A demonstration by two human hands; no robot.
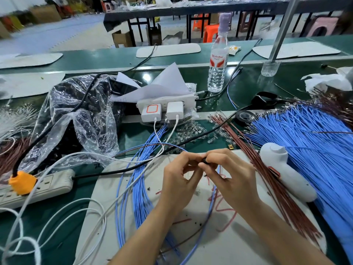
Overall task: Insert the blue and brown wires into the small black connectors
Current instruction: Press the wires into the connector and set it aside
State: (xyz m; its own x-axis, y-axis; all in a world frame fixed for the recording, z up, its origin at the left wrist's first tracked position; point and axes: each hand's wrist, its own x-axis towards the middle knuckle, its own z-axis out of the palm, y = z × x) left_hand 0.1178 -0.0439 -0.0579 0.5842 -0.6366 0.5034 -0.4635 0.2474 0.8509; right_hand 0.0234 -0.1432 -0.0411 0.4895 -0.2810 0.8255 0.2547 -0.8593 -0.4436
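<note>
You are pinching the small, light black plastic connector between left hand and right hand fingertips, and the thin blue wire, probably limp, wants gripping near its tip.

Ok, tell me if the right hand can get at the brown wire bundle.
Probably yes: the brown wire bundle lies uncovered beside the right hand, though that hand now pinches a black connector.

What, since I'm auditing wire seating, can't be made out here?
Black connector: head view, nearly hidden under the pinching left hand and right hand; wire seating unseen.
Blue wire pile: head view, cut off by the right edge.
Far table: head view, blurred.
</note>
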